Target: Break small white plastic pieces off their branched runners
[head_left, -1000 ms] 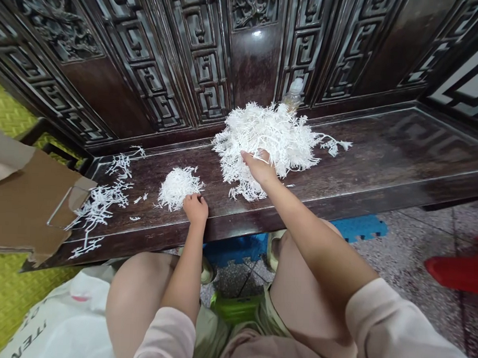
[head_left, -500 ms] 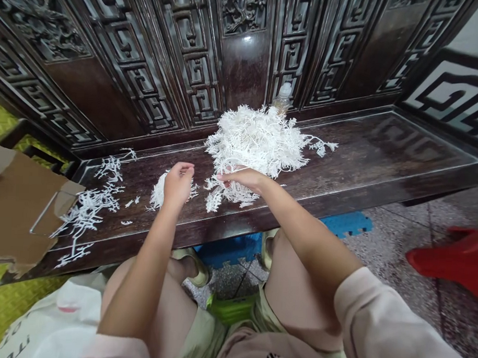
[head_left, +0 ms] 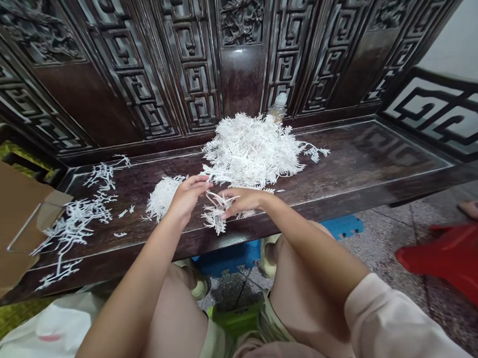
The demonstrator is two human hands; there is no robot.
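My right hand [head_left: 248,199] is closed round a white branched plastic-looking piece [head_left: 214,219], whose twigs hang at the front edge of the bench. Just left of it, my left hand [head_left: 188,198] has its fingers pinched together, close to the stems of that piece; what lies between the fingertips is too small to make out. Behind both hands rises a large heap of similar white branched pieces [head_left: 251,150]. A smaller mound of short white bits [head_left: 163,196] lies beside my left hand, partly behind it.
Loose white branches [head_left: 76,220] are strewn over the left end of the dark wooden bench [head_left: 341,156], near a cardboard box [head_left: 18,218]. A clear bottle [head_left: 279,106] stands behind the heap, against the carved backrest [head_left: 242,74]. A red plastic object [head_left: 448,259] is on the floor at right.
My left hand has moved right, from over the small mound towards my right hand. My right hand has drawn a white branched piece nearer, away from the heap. The view has shifted slightly.
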